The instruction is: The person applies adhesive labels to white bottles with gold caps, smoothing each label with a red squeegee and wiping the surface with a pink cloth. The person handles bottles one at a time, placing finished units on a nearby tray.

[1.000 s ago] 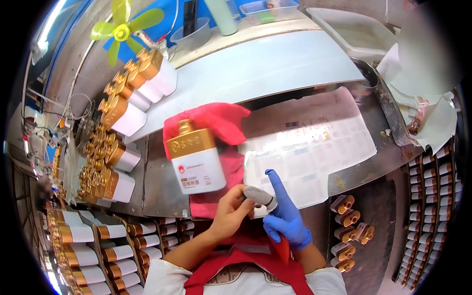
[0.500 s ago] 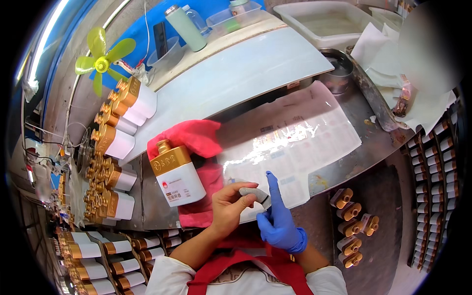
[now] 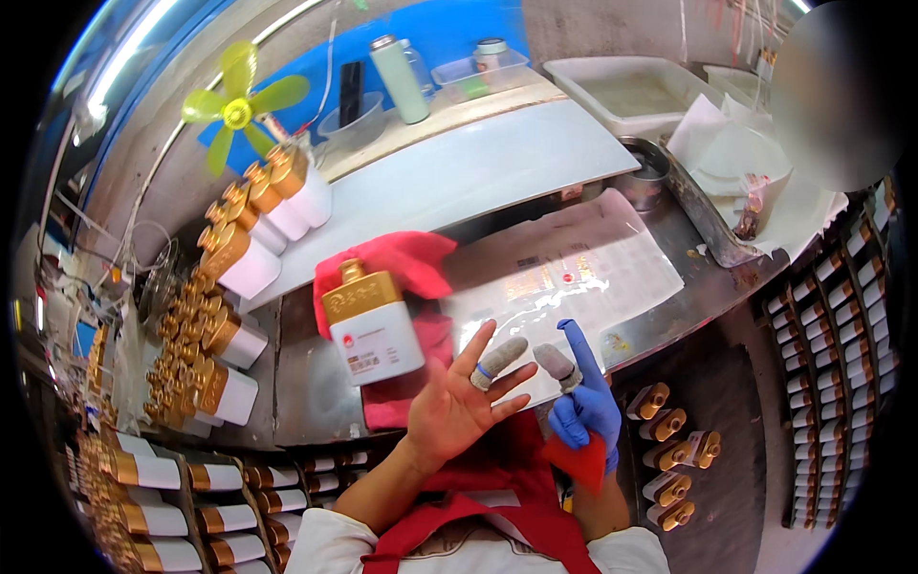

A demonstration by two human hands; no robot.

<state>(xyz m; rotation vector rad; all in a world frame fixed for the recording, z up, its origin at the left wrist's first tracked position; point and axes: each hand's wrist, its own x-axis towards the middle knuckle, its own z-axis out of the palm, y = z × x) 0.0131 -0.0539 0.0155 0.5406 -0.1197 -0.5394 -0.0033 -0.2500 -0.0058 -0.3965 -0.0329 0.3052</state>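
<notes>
My left hand point(image 3: 448, 409) is open above the table's near edge, fingers spread and palm showing. One of its fingers wears a grey fabric finger cot point(image 3: 504, 357) with a blue band. My right hand point(image 3: 588, 407), in a blue glove, has its index finger stretched up. Beside that finger, another grey finger cot point(image 3: 553, 364) covers a digit. Its remaining fingers are curled around a small red cloth point(image 3: 579, 461) that hangs below them. A white bottle with a gold shoulder and neck point(image 3: 373, 330) rests on a pink-red cloth point(image 3: 406, 258), left of my hands, untouched.
Printed paper point(image 3: 612, 258) covers part of the metal table. Similar bottles point(image 3: 244, 258) crowd the left side; several more point(image 3: 669, 450) stand at lower right. Racks of bottles point(image 3: 832, 383) flank me. A green fan point(image 3: 236, 113), a metal pot point(image 3: 645, 177) and a white tub point(image 3: 626, 120) lie beyond.
My left fingers have let go of the grey cot at my right hand and spread open. The hands have drawn apart. The red cloth now shows below my right hand. The view has shifted.
</notes>
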